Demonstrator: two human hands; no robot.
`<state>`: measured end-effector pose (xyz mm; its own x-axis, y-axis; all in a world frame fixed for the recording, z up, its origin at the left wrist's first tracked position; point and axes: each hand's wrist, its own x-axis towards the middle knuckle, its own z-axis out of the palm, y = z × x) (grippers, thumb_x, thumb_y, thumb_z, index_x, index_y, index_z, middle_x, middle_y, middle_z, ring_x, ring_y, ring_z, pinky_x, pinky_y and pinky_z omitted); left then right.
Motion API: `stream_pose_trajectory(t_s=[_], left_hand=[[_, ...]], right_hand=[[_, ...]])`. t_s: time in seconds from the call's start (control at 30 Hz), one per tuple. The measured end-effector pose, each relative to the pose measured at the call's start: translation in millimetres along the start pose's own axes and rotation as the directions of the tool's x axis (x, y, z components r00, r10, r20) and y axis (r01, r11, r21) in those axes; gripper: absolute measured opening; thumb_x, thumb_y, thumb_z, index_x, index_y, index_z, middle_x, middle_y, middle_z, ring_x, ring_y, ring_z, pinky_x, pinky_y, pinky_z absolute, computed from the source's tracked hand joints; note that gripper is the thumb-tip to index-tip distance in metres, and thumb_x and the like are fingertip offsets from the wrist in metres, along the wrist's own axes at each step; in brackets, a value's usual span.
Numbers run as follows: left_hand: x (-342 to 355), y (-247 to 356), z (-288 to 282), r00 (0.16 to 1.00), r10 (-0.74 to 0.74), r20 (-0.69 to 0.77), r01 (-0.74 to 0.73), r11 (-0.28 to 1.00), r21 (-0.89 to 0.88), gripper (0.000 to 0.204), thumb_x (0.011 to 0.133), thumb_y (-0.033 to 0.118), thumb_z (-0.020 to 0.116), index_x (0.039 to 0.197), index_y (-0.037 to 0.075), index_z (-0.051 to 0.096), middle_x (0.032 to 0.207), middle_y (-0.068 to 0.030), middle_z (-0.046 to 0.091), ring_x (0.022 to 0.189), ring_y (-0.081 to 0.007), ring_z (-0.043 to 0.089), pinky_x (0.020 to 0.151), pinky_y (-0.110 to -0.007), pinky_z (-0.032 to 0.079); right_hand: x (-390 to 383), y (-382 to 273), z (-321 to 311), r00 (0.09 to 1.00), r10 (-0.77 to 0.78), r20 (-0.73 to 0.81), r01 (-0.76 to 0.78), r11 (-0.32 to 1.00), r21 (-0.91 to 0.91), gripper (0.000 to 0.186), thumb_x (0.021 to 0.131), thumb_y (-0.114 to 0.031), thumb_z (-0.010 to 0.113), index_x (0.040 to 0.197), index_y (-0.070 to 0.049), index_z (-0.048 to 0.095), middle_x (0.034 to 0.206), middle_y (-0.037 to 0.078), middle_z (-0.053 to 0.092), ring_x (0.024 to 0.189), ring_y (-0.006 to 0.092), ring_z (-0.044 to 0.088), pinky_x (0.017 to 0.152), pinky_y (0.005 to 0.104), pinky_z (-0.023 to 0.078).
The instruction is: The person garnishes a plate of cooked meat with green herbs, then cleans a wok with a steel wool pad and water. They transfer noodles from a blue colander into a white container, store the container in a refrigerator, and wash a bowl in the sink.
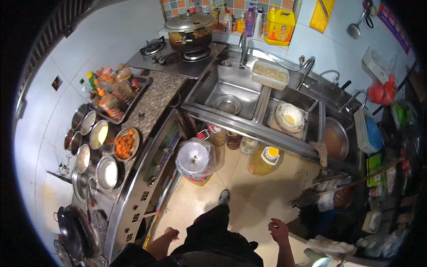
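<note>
My left hand [170, 233] hangs low beside the stove-side cabinet, slightly blurred, its fingers loosely bent and nothing visible in them. On the other side of my body, my right hand [279, 230] hangs over the tiled floor [249, 209], fingers relaxed and apart, holding nothing. Neither hand touches an object. Ahead of my left hand stands a bin [195, 159] lined with a plastic bag, a few green scraps inside. The dark strands of a mop [307, 198] lie beyond my right hand.
Left, a granite counter [167, 84] carries a bottle tray [142, 86], several bowls and a wok [71, 231]. A large pot [189, 33] sits on the gas stove. Ahead is a steel sink [240, 86] with stacked bowls [289, 116]; an oil jug [264, 161] stands below.
</note>
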<state>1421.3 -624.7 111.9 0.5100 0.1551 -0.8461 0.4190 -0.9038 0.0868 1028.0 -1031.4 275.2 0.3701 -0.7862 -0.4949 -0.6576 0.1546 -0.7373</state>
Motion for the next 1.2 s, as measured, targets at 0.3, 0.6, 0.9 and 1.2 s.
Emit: stream_pose_trajectory(t_s=[0.3,0.6,0.9,1.2], left_hand=[[-166.1,511.1,11.8,0.478,0.857,0.191,-0.79,0.515,-0.333,0.023,0.091,0.017,0.065,0.101,-0.004,0.065,0.086,-0.0116,0.067,0.067,-0.0183,0.063,0.063,-0.033,0.052],[-231.8,839.0,48.9,0.596,0.752,0.281,-0.391,0.578,-0.716,0.053,0.089,0.034,0.067,0.132,0.011,0.045,0.118,-0.0078,0.06,0.083,-0.0175,0.06,0.059,-0.027,0.041],[-168.3,998.8,92.8,0.663,0.695,0.278,-0.322,0.599,-0.733,0.068,0.088,0.045,0.068,0.139,0.013,0.037,0.131,-0.0158,0.049,0.084,-0.0171,0.058,0.06,-0.026,0.042],[-142.0,1036.5,126.2,0.666,0.699,0.26,-0.19,0.496,-0.847,0.03,0.081,0.028,0.064,0.105,0.01,0.057,0.087,-0.0046,0.059,0.07,-0.014,0.052,0.053,-0.025,0.036]], right_hand=[[161.7,-123.7,-103.9,0.997,0.073,-0.04,-0.046,0.887,0.459,0.041,0.09,-0.016,0.069,0.127,-0.004,0.06,0.104,0.009,0.07,0.078,0.0181,0.069,0.059,0.0303,0.055],[517.9,-293.6,-181.7,0.996,-0.064,0.055,-0.003,0.626,0.78,0.052,0.092,-0.034,0.066,0.136,-0.011,0.053,0.122,0.006,0.063,0.085,0.016,0.062,0.066,0.0283,0.045],[735.1,-347.5,-184.7,0.98,0.076,0.183,-0.191,0.595,0.781,0.044,0.087,-0.047,0.07,0.116,-0.016,0.063,0.103,0.001,0.062,0.082,0.0156,0.06,0.064,0.0304,0.039],[766.0,-327.4,-181.9,0.952,-0.042,0.302,-0.218,0.598,0.772,0.03,0.086,-0.034,0.065,0.108,-0.014,0.063,0.093,0.0,0.064,0.083,0.0142,0.061,0.061,0.0296,0.044]])
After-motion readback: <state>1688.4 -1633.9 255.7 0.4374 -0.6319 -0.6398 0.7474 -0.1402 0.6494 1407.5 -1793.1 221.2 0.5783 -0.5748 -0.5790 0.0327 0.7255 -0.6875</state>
